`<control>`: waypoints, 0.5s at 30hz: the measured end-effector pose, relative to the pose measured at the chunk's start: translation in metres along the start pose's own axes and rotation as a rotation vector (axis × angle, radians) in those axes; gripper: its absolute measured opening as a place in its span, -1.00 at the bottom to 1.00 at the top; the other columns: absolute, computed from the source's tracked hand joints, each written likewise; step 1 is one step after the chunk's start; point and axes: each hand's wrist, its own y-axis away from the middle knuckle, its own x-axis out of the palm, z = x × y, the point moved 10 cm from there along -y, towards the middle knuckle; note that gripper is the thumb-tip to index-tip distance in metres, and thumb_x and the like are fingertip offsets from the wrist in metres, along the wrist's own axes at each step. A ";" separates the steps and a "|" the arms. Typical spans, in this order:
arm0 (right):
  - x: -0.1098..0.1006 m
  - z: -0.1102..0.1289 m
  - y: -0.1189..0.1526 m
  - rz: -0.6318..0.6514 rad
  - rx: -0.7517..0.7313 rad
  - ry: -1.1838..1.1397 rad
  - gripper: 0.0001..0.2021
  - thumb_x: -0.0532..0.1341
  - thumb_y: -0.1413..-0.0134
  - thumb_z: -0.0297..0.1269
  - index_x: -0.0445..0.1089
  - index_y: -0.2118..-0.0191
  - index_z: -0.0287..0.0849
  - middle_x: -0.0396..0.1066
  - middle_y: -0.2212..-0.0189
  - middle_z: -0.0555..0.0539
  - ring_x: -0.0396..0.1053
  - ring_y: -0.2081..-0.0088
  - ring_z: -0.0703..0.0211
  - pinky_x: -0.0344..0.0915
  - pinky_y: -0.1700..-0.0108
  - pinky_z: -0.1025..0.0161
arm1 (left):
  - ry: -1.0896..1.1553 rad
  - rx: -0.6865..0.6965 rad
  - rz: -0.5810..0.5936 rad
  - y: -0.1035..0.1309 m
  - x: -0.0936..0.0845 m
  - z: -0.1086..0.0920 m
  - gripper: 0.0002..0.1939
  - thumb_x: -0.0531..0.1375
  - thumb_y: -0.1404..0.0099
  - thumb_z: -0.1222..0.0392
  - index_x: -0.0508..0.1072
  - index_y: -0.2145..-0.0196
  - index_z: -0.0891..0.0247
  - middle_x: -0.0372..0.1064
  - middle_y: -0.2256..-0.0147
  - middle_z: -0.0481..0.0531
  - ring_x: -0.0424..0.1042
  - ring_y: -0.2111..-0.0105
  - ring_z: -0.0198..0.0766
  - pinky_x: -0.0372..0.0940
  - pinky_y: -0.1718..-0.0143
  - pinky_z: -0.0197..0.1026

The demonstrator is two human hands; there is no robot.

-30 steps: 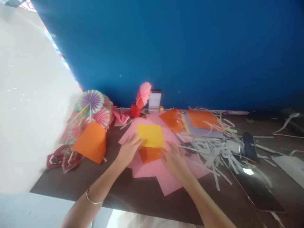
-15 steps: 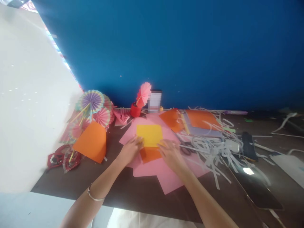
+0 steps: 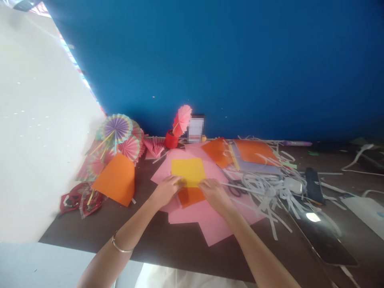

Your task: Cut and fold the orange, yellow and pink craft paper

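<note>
A yellow paper (image 3: 188, 170) lies over an orange sheet (image 3: 192, 197) in the middle of the table, with pink sheets (image 3: 186, 217) spread beneath. At the yellow paper's lower left corner, my left hand (image 3: 169, 188) is closed on the paper, its fingers bent together. My right hand (image 3: 214, 192) is closed at the lower right corner, fingertips pressed on the same yellow paper. The undersides of both sets of fingers are hidden.
Paper fans (image 3: 115, 130) and an orange sheet (image 3: 117, 180) are on the left. White paper strips (image 3: 261, 186), scissors (image 3: 237, 190) and a phone (image 3: 327, 238) lie on the right. A red holder (image 3: 171, 140) stands by the blue wall.
My right hand's fingers have drawn together on the yellow paper. My left hand has shifted slightly right along its lower edge, and the paper has moved slightly.
</note>
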 end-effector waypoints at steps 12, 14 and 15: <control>-0.011 0.031 -0.005 -0.107 -0.107 -0.089 -0.72 -0.03 -0.16 -0.53 0.35 0.13 -0.17 0.40 0.26 -0.09 0.29 0.20 0.15 0.10 0.07 0.16 | -0.109 0.095 0.002 -0.001 -0.003 -0.017 -0.83 -0.02 -0.29 0.45 0.34 0.26 0.36 0.30 0.26 0.10 0.31 0.25 -0.22 0.27 0.17 -0.16; -0.013 0.035 -0.004 -0.126 -0.124 -0.080 -0.71 -0.03 -0.13 -0.56 0.36 0.15 -0.19 0.40 0.28 -0.09 0.29 0.21 0.15 0.11 0.07 0.16 | -0.087 0.109 -0.030 -0.001 -0.005 -0.018 -0.84 -0.02 -0.30 0.41 0.33 0.24 0.34 0.31 0.30 0.08 0.31 0.29 -0.22 0.27 0.21 -0.15; -0.014 0.035 -0.004 -0.134 -0.122 -0.065 -0.72 -0.03 -0.12 -0.56 0.37 0.18 -0.21 0.40 0.30 -0.10 0.29 0.23 0.15 0.12 0.07 0.15 | -0.081 0.125 -0.041 -0.001 -0.006 -0.020 -0.84 -0.02 -0.31 0.39 0.34 0.23 0.32 0.31 0.33 0.06 0.31 0.31 -0.22 0.27 0.24 -0.15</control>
